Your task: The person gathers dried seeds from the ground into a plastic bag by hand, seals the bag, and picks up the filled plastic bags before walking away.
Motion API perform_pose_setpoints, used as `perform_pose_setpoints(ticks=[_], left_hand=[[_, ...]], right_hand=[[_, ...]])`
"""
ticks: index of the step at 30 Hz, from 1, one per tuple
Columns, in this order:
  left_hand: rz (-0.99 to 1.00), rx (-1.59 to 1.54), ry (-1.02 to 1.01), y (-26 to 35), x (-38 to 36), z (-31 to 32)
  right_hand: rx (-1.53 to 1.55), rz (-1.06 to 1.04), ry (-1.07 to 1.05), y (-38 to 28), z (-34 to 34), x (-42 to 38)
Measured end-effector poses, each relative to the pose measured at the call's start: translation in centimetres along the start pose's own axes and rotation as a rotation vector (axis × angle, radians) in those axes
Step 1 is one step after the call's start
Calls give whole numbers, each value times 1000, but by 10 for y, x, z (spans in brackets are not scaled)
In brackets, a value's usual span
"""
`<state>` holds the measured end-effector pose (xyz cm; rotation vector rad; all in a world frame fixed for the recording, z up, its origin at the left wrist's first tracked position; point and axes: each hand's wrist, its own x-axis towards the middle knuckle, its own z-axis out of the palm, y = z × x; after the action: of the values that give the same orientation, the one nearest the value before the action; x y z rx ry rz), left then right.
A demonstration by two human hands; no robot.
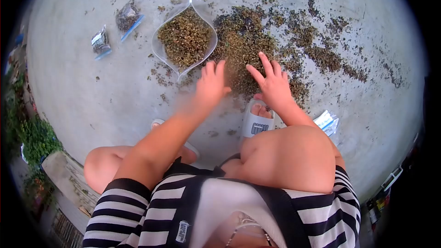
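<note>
A loose pile of small dried brown-green bits (245, 36) lies on the concrete in front of me. My right hand (275, 86) reaches over the pile's near right part, its fingers spread and holding nothing. At the pile's near left edge is my left hand (212, 85), fingers stretched forward and thumb out to the side, with nothing in it. Just beyond it, a clear zip bag (157, 48) stands with its mouth wide, filled with the same dried bits (186, 36). The left hand's fingertips are close to the bag's near right rim.
Two smaller zip bags, one dark-filled (127, 17) and one nearer (101, 43), lie at the left. More bits (324, 57) are scattered across the right side. Flat clear bags (327, 121) lie beside my right knee. My sandal (258, 124) sits close below the right hand.
</note>
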<state>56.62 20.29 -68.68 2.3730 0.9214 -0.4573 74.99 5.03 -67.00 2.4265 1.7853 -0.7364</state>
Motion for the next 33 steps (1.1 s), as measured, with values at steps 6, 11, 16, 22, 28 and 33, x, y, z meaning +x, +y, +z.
perform_pose_setpoints(ticks=[6, 11, 16, 22, 28, 33], left_hand=[[133, -179, 92, -1, -1, 26], [55, -377, 173, 10, 10, -8], [-62, -282, 151, 2, 21, -12], [-20, -420, 115, 20, 40, -4], [45, -482, 240, 36, 7, -61], [106, -455, 430, 20, -13, -142]], right_hand=[[255, -175, 164, -21, 34, 13], [667, -152, 130, 2, -23, 37], [70, 124, -5, 26, -45, 60], [457, -86, 153, 0, -4, 62], [786, -72, 205, -24, -56, 51], [873, -319, 319, -55, -116, 81]])
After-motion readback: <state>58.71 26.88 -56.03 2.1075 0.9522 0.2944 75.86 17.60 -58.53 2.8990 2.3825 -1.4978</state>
